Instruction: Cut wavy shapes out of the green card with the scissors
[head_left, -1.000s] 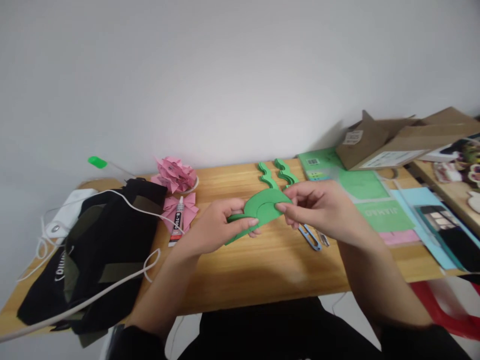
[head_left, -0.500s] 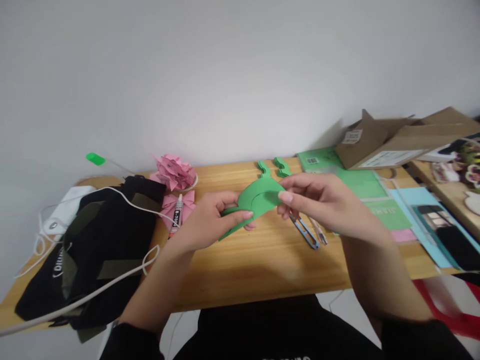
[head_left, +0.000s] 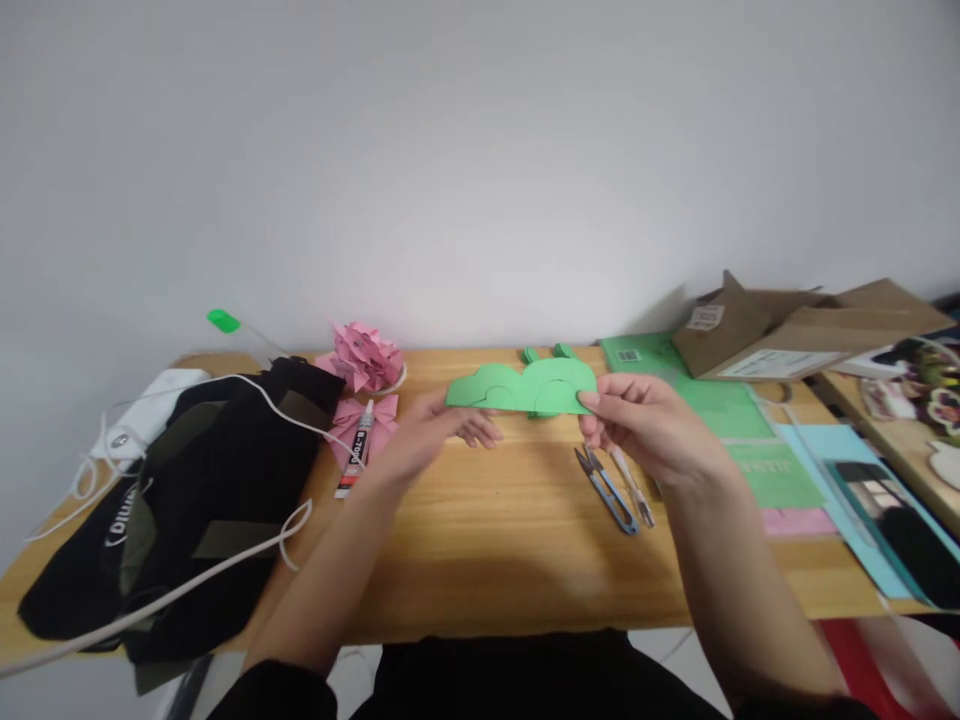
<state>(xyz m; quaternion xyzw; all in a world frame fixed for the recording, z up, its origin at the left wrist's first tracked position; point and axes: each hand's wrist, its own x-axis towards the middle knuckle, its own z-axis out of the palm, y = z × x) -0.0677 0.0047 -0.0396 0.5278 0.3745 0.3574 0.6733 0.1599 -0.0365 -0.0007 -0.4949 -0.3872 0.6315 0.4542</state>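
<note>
A green scalloped paper cutout (head_left: 510,388) with thin curved lines is stretched out lengthwise above the table. My right hand (head_left: 637,420) pinches its right end between thumb and fingers. At the cutout's left end is my left hand (head_left: 427,435), its fingers extended beneath the lower edge; the paper hides part of it, and whether they touch is hard to tell. Behind the cutout, smaller curled green paper pieces (head_left: 562,351) show only their tops. Blue thread snips (head_left: 611,497) lie below my right hand, alongside a thin pen-like tool (head_left: 634,490).
Left on the wooden table (head_left: 480,560) are a black bag (head_left: 225,500), white cables, a B-7000 glue tube (head_left: 356,455), a pink paper bow (head_left: 382,415) and a pink paper flower (head_left: 364,357). Rightward lie green sheets (head_left: 720,405), a cardboard box (head_left: 810,325) and a phone (head_left: 900,520).
The green cutout has gone from bent over to spread out wide. My left hand's thumb grip has loosened and its fingers extended; my right hand still pinches the right end. The view has shifted slightly.
</note>
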